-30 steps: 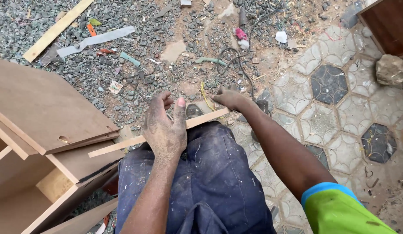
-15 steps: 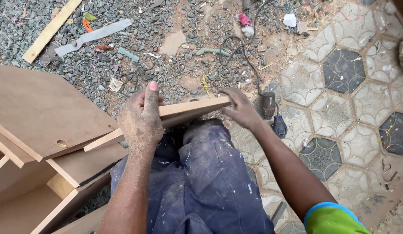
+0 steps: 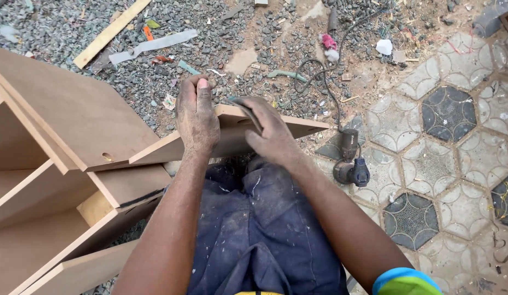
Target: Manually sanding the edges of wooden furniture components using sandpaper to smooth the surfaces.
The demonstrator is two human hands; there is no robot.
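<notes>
Resting across the person's lap, the wooden board (image 3: 297, 127) runs with its long axis from lower left to upper right, its left end near the cabinet carcass (image 3: 73, 114) and its right end jutting out over the patterned paving (image 3: 445, 158). Both hands sit on the middle stretch of it, close together. The left hand (image 3: 196, 120) lies over the near edge, fingers (image 3: 202, 87) curled over the far side and thumb on top, closed on the board. The right hand (image 3: 270, 131) comes in from the right, laid on the board's upper face just beside the left hand; a dark flat piece (image 3: 248, 109), likely an abrasive sheet, shows under its fingers, which are pressed down and bent around it. Whether they pinch it or only press it flat cannot be told. The free length of board lies mostly to the right of both hands, so the right hand is the nearer one to that end. A power tool (image 3: 352, 164) with its cable lies on the paving just beyond the right knee, apart from the board. Gravel (image 3: 128, 82) strewn with offcuts fills the ground ahead.
</notes>
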